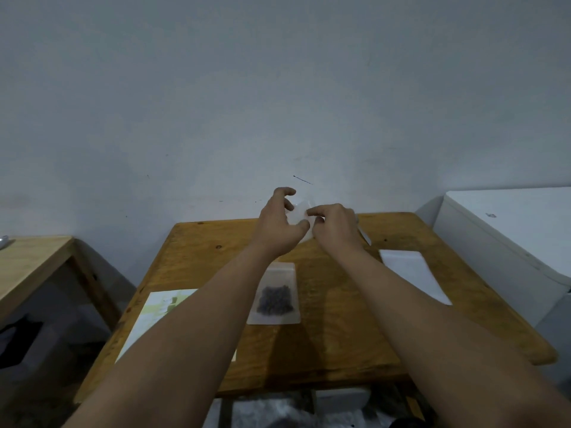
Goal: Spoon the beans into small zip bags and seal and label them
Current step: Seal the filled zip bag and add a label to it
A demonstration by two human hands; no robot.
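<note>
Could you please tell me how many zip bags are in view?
3. One bag is held between the left hand and right hand; a bean bag lies at the centre; an empty bag lies at the right of the table, possibly a stack hiding more.

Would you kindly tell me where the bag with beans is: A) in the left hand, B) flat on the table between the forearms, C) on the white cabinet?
B: the bean bag lies flat on the table, in neither hand.

Grey wall [216, 88], wooden table [340, 335], white cabinet [509, 236]
</note>
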